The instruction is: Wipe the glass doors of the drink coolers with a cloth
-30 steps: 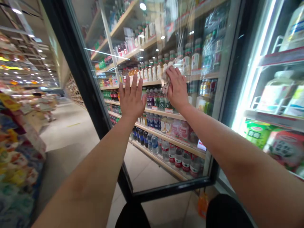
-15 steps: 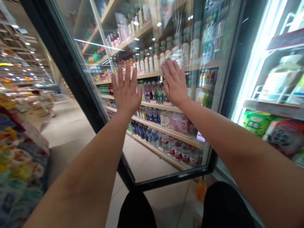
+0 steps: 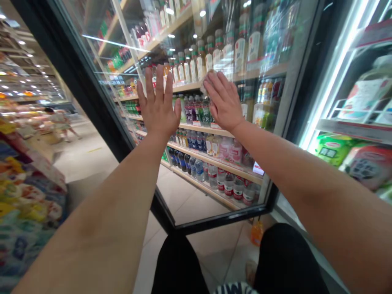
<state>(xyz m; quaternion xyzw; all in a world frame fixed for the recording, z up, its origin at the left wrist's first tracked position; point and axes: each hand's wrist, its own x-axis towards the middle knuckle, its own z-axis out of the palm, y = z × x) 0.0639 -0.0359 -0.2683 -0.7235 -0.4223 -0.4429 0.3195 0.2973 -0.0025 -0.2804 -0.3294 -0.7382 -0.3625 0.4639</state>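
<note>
A dark-framed glass door (image 3: pixel 220 221) stands open in front of me. My left hand (image 3: pixel 159 108) lies flat on the pane, its fingers spread and nothing in it. To its right, my right hand (image 3: pixel 226 102) presses a pale, crumpled cloth (image 3: pixel 204 86) against the same glass. Most of the cloth is hidden beneath the fingers, and only its edge shows on the left side. Behind the pane, rows of bottled drinks (image 3: pixel 190 70) are visible on wooden shelves.
On the right, a lit cooler shelf (image 3: pixel 352 130) holds a white-labelled bottle (image 3: pixel 363 96) and green packs (image 3: pixel 332 149). Colourful packaged goods (image 3: pixel 30 208) are stacked at the left. A person (image 3: pixel 61 122) is far down the aisle. An orange item (image 3: pixel 257 233) sits on the floor near my knee.
My right hand and the cloth have slid slightly left across the glass. The left hand stays spread on the pane. The view has tilted a little, and the distant person's legs now show wider apart.
</note>
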